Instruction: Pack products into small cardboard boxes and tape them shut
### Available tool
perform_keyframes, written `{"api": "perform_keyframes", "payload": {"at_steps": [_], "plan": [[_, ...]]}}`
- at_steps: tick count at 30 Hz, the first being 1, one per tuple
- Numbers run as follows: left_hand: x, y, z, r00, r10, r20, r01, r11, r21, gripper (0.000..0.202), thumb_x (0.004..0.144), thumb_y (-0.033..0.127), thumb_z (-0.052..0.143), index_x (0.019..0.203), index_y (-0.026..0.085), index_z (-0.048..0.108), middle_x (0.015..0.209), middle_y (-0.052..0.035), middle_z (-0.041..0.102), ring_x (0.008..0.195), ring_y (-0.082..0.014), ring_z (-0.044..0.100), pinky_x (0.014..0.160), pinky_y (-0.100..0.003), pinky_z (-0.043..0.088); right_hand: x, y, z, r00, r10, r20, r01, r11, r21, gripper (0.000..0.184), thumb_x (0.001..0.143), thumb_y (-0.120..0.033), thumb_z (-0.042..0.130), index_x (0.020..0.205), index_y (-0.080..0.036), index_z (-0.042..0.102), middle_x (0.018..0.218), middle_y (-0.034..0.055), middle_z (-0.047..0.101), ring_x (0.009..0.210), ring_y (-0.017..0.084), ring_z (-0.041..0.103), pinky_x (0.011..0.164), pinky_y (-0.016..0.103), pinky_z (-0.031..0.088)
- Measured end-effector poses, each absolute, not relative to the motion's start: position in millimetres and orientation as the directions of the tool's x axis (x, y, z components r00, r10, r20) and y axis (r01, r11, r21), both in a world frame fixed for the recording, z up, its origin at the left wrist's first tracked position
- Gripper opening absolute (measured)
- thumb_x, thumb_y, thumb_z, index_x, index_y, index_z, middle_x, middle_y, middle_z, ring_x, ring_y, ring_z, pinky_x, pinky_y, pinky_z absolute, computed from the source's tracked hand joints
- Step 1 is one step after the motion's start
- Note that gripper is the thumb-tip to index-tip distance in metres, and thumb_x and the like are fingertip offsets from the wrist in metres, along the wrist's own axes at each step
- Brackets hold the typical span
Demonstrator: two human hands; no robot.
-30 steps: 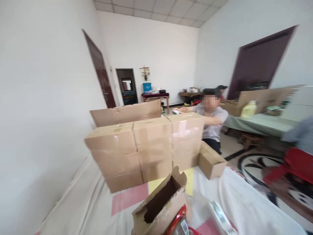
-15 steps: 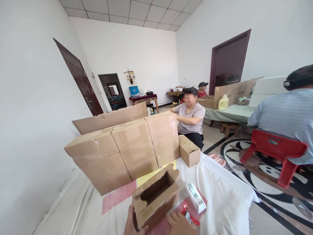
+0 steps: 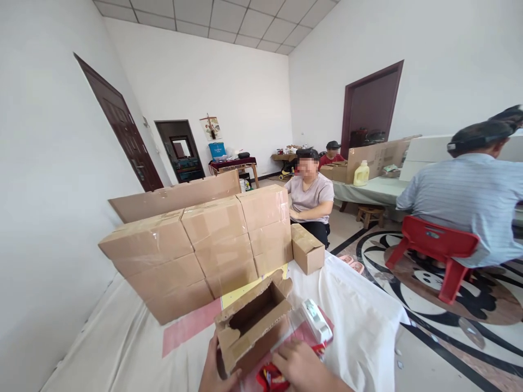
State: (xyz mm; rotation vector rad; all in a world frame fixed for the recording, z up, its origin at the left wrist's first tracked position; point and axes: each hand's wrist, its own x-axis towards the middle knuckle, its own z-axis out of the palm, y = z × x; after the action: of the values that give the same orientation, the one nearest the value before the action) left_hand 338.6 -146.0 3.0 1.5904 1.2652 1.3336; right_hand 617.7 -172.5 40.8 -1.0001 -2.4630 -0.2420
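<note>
On the cloth-covered table in front of me, an open cardboard box [image 3: 261,337] stands tilted, its torn-edged flaps spread and its dark inside showing. My left hand [image 3: 216,367] grips the near left end of this box, thumb at the front and fingers around the side. To the right of the box, my right hand [image 3: 298,359] is curled palm-down over shiny red packets. One red packet [image 3: 272,378] shows below its fingers, with more red visible beyond the hand. The fingertips are partly hidden. A white device [image 3: 317,322] with a greenish label lies just beyond my right hand.
Stacked taped cartons [image 3: 216,245] form a wall across the table, with a cardboard panel [image 3: 180,196] behind. A single closed carton [image 3: 307,249] stands at their right. Opposite sits a person [image 3: 312,196]; another sits on a red chair [image 3: 439,237] at right.
My right hand has moved onto the red packets, and one now shows below its fingers. My left hand keeps hold of the box. The view has turned slightly right.
</note>
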Motion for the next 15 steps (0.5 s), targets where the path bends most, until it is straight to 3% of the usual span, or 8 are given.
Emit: {"api": "perform_keyframes", "payload": {"at_steps": [2, 5, 8, 10, 12, 15], "plan": [[336.8, -147.1, 2.2, -0.008, 0.975, 0.223, 0.212, -0.216, 0.953, 0.105, 0.055, 0.062, 0.086, 0.144, 0.021, 0.046, 0.135, -0.0186, 0.062, 0.13, -0.0459, 0.055, 0.109, -0.056, 0.048, 620.7, -169.0, 42.0, -0.61, 0.625, 0.487, 0.712, 0.703, -0.011, 0.063, 0.077, -0.083, 0.06, 0.09, -0.021, 0.06, 0.079, 0.0027, 0.069, 0.065, 0.02, 0.061, 0.062, 0.032, 0.04], [323.1, -148.8, 8.4, -0.002, 0.994, 0.111, 0.15, -0.11, 0.983, 0.111, 0.047, 0.068, 0.088, 0.142, 0.025, 0.052, 0.136, -0.0168, 0.064, 0.136, -0.047, 0.05, 0.114, -0.057, 0.043, 621.5, -164.0, 32.5, -0.642, 0.6, 0.477, 0.7, 0.713, 0.044, 0.063, 0.075, -0.083, 0.062, 0.088, -0.022, 0.061, 0.077, 0.0018, 0.067, 0.066, 0.02, 0.06, 0.062, 0.032, 0.041], [300.1, -150.0, 46.2, -0.179, 0.976, 0.123, -0.05, -0.134, 0.99, 0.112, 0.044, 0.088, 0.075, 0.138, 0.03, 0.056, 0.143, -0.0139, 0.06, 0.144, -0.0466, 0.041, 0.115, -0.058, 0.041, 615.4, -158.6, 14.7, -0.641, 0.577, 0.506, 0.706, 0.702, 0.093, 0.049, 0.084, -0.071, 0.062, 0.078, -0.023, 0.059, 0.071, 0.0005, 0.067, 0.063, 0.019, 0.059, 0.062, 0.031, 0.042], [289.4, -153.1, 98.0, -0.363, 0.924, 0.117, -0.226, -0.21, 0.951, 0.098, 0.061, 0.096, 0.053, 0.137, 0.034, 0.056, 0.144, -0.0103, 0.059, 0.144, -0.0425, 0.042, 0.115, -0.059, 0.04, 610.3, -154.5, 5.1, -0.619, 0.564, 0.547, 0.718, 0.688, 0.104, 0.036, 0.094, -0.056, 0.059, 0.08, -0.024, 0.062, 0.073, 0.0004, 0.069, 0.066, 0.02, 0.061, 0.065, 0.03, 0.045], [289.3, -160.9, 164.0, -0.41, 0.897, 0.164, -0.234, -0.277, 0.932, 0.072, 0.079, 0.078, 0.057, 0.136, 0.035, 0.057, 0.141, -0.0063, 0.063, 0.138, -0.0359, 0.051, 0.118, -0.054, 0.038, 606.8, -150.6, 0.3, -0.599, 0.556, 0.576, 0.728, 0.678, 0.104, 0.03, 0.098, -0.049, 0.056, 0.082, -0.024, 0.063, 0.073, 0.0003, 0.07, 0.068, 0.02, 0.062, 0.066, 0.029, 0.046], [309.3, -181.6, 247.4, -0.154, 0.927, 0.341, -0.072, -0.355, 0.932, 0.049, 0.086, 0.059, 0.062, 0.116, 0.022, 0.073, 0.104, -0.0113, 0.076, 0.11, -0.0344, 0.068, 0.104, -0.049, 0.051, 606.6, -145.6, 0.3, -0.574, 0.534, 0.621, 0.741, 0.661, 0.118, 0.034, 0.096, -0.052, 0.058, 0.077, -0.023, 0.059, 0.069, 0.0005, 0.066, 0.061, 0.019, 0.06, 0.059, 0.028, 0.044]]}}
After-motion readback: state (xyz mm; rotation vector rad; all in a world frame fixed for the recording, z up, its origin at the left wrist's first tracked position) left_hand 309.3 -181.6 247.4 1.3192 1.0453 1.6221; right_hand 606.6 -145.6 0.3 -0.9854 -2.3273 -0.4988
